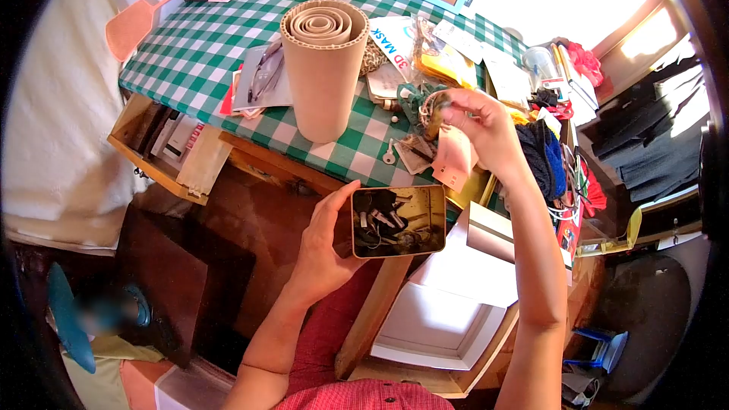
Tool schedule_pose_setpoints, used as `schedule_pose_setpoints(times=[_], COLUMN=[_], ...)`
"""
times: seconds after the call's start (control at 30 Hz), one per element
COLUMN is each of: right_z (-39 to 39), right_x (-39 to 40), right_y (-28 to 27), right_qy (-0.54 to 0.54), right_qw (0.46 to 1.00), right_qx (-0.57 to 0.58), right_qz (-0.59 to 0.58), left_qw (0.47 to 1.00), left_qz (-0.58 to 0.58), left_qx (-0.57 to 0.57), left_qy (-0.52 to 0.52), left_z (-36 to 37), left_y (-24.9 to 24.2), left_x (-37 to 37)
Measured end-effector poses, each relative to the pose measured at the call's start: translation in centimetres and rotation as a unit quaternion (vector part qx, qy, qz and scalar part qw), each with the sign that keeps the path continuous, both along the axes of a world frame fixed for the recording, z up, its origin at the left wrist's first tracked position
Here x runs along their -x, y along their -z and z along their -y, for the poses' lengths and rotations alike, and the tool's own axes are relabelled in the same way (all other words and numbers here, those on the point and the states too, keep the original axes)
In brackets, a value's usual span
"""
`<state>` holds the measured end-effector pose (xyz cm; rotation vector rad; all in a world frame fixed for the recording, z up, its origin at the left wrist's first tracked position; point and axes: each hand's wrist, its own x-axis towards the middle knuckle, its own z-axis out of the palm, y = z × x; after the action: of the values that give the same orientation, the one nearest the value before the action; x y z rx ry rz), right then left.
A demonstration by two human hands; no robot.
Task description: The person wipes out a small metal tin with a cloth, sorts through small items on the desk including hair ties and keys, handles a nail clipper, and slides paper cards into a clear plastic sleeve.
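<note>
My left hand point(326, 235) grips an oblong metal tin point(355, 220) by its left side, just off the table's front edge. Small dark and metallic odds and ends point(387, 216) lie inside the tin. Over the table to the right, my right hand point(482, 125) is closed in a pinch on a small dark greenish thing point(439, 111); I cannot tell its kind. A pink paper card point(453, 159) shows right under those fingers. Close by are a green scrunchie point(414, 99), a white earphone point(389, 155) and a small clear packet point(414, 153).
A tall roll of corrugated cardboard point(323, 83) stands on the green checked tablecloth point(228, 38). Mask packets point(391, 45) and loose clutter crowd the right side. Pulled out below are a left drawer point(156, 156) and a right drawer point(364, 319) holding a white box lid point(429, 326).
</note>
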<state>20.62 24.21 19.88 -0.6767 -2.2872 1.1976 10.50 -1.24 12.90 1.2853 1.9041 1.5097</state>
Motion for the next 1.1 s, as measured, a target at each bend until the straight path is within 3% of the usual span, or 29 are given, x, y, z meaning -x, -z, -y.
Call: schedule_pose_setpoints(times=[0.03,0.17,0.3,0.37,0.43,0.57,0.67,0.7,0.77,0.8,1.0,1.1], right_z=[-0.7,-0.3,1.7,4.0,6.1,9.1,10.2,10.6,11.1,10.9,10.6,10.0], right_x=[-0.2,-0.7,-1.5,-1.9,-2.2,-1.9,-1.8,-1.8,-1.8,-1.6,-1.5,-1.2], right_y=[0.4,-0.8,-2.8,-4.3,-4.9,-3.8,-2.1,-1.8,-1.5,-0.8,-1.5,-0.2], right_qy=[0.009,0.066,-0.026,-0.029,-0.121,-0.168,-0.203,-0.204,-0.185,-0.169,-0.101,-0.121], right_qw=[0.986,0.964,0.948,0.953,0.959,0.982,0.925,0.925,0.877,0.857,0.905,0.9], right_qx=[0.139,0.231,0.271,0.267,0.235,-0.083,-0.312,-0.312,-0.425,-0.475,-0.404,-0.414], right_qz=[-0.089,-0.113,-0.166,-0.143,-0.102,-0.001,0.074,0.074,0.129,0.104,0.09,0.069], left_qw=[1.0,1.0,1.0,0.999,0.999,0.998,0.996,0.996,0.999,0.999,1.0,1.0], left_qz=[-0.003,-0.006,-0.008,0.045,0.048,0.063,0.091,0.091,0.043,0.043,0.011,0.013], left_qx=[-0.006,-0.004,-0.006,-0.022,-0.022,-0.013,-0.013,-0.013,-0.009,-0.009,-0.01,-0.012], left_qy=[-0.002,-0.007,-0.005,0.0,0.001,0.004,0.006,0.006,0.003,0.003,0.0,0.004], left_z=[0.0,0.0,0.0,-0.1,-0.1,-0.1,-0.1,-0.1,-0.2,-0.2,-0.3,-0.4], left_y=[0.1,0.0,0.0,0.3,0.3,0.1,0.0,-0.1,-0.2,-0.3,0.2,0.4], left_x=[0.0,-0.1,-0.1,-0.2,-0.2,-0.2,-0.2,-0.2,-0.2,-0.2,-0.2,-0.3])
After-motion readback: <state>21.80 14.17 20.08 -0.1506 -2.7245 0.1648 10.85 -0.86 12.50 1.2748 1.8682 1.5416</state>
